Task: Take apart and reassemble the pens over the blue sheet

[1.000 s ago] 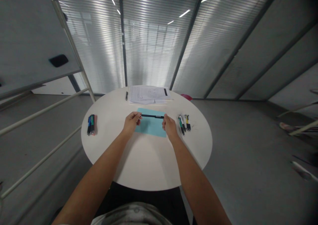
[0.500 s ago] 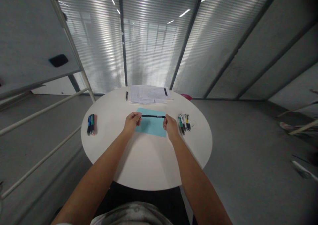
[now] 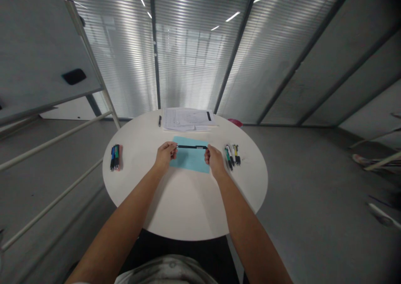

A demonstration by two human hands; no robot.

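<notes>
A black pen (image 3: 191, 147) lies level between my hands, above a light blue sheet (image 3: 189, 163) on the round white table. My left hand (image 3: 167, 152) pinches its left end, and my right hand (image 3: 213, 155) grips its right end. Both sets of fingers are closed. To the right of my right hand lie several pens (image 3: 229, 156) with green, white and yellow barrels. Farther left is a group of blue, green and red pens (image 3: 115, 157).
A stack of printed papers (image 3: 188, 119) lies at the back of the white table (image 3: 184, 217), with a dark pen (image 3: 159, 120) beside it. A whiteboard frame (image 3: 108, 102) stands to the left. Blinds cover the glass wall behind.
Both hands and the pen have shifted very slightly to the left. The grip on both ends stays the same, and the other things have not moved.
</notes>
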